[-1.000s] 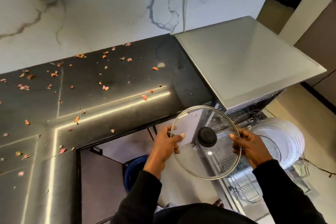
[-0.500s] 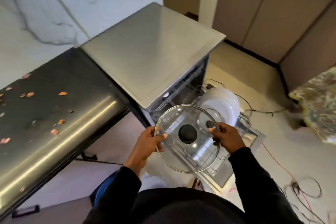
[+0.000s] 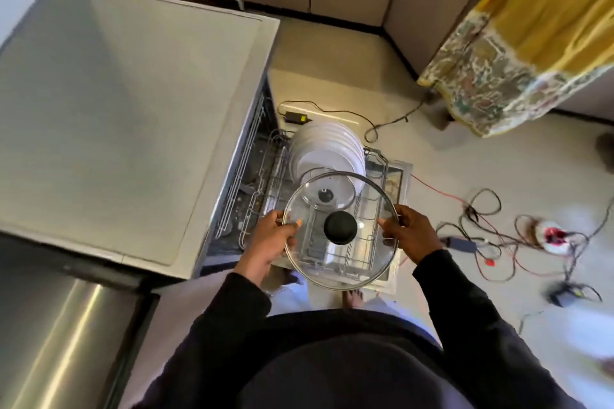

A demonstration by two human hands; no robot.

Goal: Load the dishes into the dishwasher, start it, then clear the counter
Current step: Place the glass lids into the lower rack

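- the glass lid (image 3: 342, 252), black knob (image 3: 341, 228) up, sits at centre frame over the pulled-out rack (image 3: 373, 206); half a second ago the dark counter filled the left, now only the dishwasher (image 3: 126, 116) top shows there.
- left hand (image 3: 272, 239) grips the lid's left rim, fingers curled; right hand (image 3: 407, 234) clamps the right rim.
- white plates (image 3: 327, 149) and a smaller lid (image 3: 327, 191) stand in the rack behind.
- no writing is readable.

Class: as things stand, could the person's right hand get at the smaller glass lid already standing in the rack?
Probably not: the right hand grips the large glass lid, which hangs over the smaller lid.
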